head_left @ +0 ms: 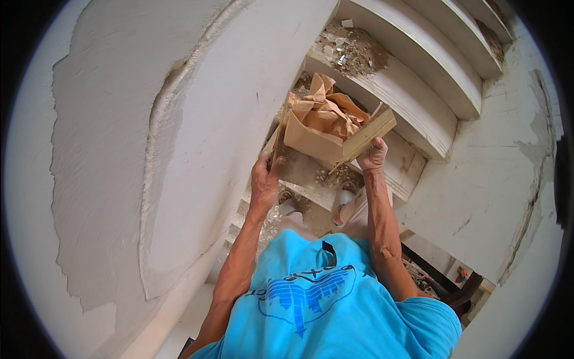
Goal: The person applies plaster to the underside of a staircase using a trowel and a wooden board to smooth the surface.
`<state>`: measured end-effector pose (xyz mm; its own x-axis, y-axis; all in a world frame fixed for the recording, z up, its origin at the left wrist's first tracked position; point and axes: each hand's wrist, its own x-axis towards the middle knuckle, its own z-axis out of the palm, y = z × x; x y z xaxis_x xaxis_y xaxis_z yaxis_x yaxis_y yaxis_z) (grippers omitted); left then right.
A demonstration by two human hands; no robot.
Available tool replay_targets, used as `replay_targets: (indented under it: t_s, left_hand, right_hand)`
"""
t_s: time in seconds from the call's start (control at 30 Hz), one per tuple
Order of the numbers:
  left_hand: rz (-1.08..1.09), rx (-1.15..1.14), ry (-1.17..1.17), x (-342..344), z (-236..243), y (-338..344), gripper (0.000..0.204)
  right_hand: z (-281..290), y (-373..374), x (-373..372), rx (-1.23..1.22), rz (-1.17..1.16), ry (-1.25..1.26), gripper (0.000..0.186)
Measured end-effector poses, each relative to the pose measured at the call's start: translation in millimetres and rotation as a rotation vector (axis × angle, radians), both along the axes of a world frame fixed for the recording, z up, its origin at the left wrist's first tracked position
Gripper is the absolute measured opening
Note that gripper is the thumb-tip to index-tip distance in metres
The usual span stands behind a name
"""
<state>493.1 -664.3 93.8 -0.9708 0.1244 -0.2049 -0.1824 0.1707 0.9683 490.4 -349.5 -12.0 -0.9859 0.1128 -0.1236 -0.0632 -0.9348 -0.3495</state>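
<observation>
My right hand (pixel 373 157) is closed on the near edge of a yellowish wooden board (pixel 372 134), which slants up to the right. Across from it, my left hand (pixel 265 175) is closed around a thin, dark-edged board (pixel 278 142) seen nearly edge-on. Between the two boards sits a crumpled tan paper bag (pixel 317 136), its top loose and folded over and its near side fairly flat. Whether the boards press on the bag or only flank it, I cannot tell. My left fingers are partly hidden behind the thin board.
A pile of rubble and plaster chips (pixel 353 52) lies on a stair step (pixel 412 99) ahead. More steps curve up to the far right. A rough plastered wall (pixel 197 143) runs along the left, and a cracked wall (pixel 496 179) stands at the right. Debris surrounds my sandalled feet.
</observation>
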Motion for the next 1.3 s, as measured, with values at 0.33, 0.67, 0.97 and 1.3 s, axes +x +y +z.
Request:
replay_targets:
  t_s: [0.33,0.67,0.97,1.3]
  left_hand:
    - [-0.04,0.02,-0.008,-7,0,2,0.034]
    - [-0.152,0.185,-0.009,-15,3,-12,0.028]
    - [-0.18,0.853,-0.228,-6,5,-28,0.055]
    - [-0.166,0.796,-0.361,-2,20,-31,0.08]
  right_hand:
    - [59,-21,-5,0.626,0.295,-0.141,0.048]
    - [105,-73,-7,1.003,0.667,-0.214,0.031]
    - [147,-82,-34,1.346,0.804,-0.057,0.035]
    - [164,-107,-27,1.732,0.822,0.223,0.04]
